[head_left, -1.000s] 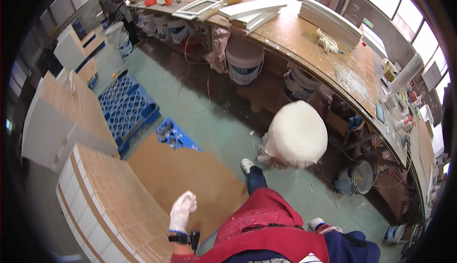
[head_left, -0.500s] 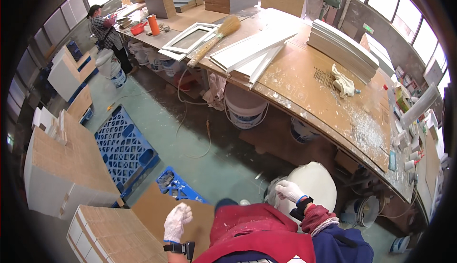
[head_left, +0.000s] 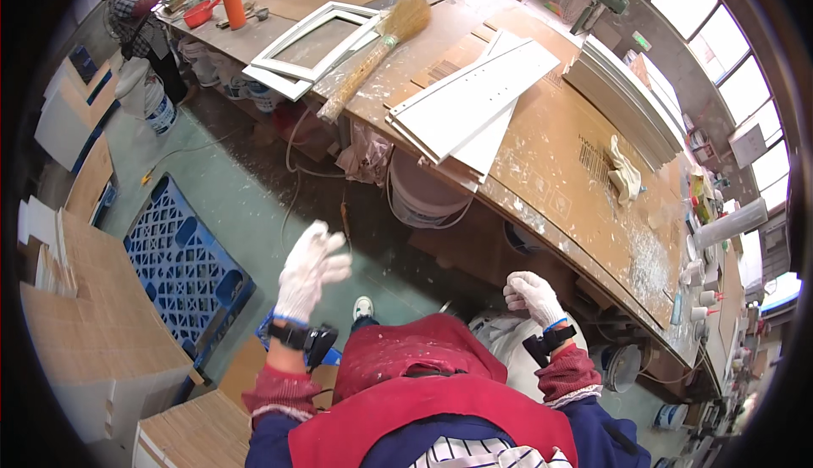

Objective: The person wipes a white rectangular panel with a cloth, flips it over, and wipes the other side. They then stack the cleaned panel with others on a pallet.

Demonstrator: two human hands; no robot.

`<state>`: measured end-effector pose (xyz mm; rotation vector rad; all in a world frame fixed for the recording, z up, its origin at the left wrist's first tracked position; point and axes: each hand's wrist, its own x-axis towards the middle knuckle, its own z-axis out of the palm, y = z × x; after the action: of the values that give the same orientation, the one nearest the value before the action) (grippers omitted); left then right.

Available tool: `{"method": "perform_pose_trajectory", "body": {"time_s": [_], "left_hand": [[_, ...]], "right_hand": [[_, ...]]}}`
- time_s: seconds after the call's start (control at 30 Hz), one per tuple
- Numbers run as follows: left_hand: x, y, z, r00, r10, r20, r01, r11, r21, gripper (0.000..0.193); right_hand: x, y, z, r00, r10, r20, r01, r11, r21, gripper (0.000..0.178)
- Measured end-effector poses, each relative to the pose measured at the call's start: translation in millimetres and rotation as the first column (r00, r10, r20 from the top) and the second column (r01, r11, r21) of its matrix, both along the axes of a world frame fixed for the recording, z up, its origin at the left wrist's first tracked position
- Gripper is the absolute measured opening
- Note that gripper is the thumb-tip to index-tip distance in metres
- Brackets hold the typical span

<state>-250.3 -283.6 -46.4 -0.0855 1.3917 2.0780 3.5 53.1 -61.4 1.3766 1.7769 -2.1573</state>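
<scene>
My left hand (head_left: pixel 309 271), in a white knit glove, is raised over the floor with its fingers apart and nothing in them. My right hand (head_left: pixel 533 297), gloved alike, hovers near the table's front edge with its fingers curled in; nothing shows in it. Neither hand touches anything. Beyond them on the table lie loose white boards (head_left: pixel 474 99), crossed over one another. A straw broom (head_left: pixel 368 70) rests left of the boards, over the edge of a white rectangular frame (head_left: pixel 315 55). Below my right hand is a round white surface (head_left: pixel 518 354), partly hidden by my arm.
The cardboard-covered table (head_left: pixel 542 176) runs across from far left to right. Stacked white mouldings (head_left: pixel 627 99) and a crumpled glove (head_left: pixel 625 171) lie on it; a white bucket (head_left: pixel 423 188) stands beneath. To my left are a blue pallet (head_left: pixel 182 256) and stacked boxes (head_left: pixel 118 299). A co-worker (head_left: pixel 140 32) stands far left.
My left hand has risen forward and its fingers have spread. My right hand stays curled near the table. The view has shifted closer to the table, and the top white board lies at a different angle.
</scene>
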Motion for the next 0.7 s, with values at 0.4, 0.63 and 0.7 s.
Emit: {"method": "perform_pose_trajectory", "body": {"time_s": [0.4,0.63,0.7], "left_hand": [[-119.5,173.8,17.9,0.938,-0.151,-0.311,0.095,0.978,-0.185,0.058],[-100.9,191.0,24.4,0.977,0.093,-0.192,-0.086,0.995,0.044,0.053],[-103.1,194.9,31.0,0.988,0.087,-0.129,-0.08,0.995,0.062,0.055]], "right_hand": [[-163.5,200.7,65.8,0.982,0.176,-0.071,-0.142,0.932,0.334,0.03],[-283.4,359.7,60.7,0.901,0.093,-0.425,-0.022,0.985,0.17,0.011],[-306.3,404.7,52.0,0.915,0.066,-0.398,0.051,0.96,0.275,0.025]]}}
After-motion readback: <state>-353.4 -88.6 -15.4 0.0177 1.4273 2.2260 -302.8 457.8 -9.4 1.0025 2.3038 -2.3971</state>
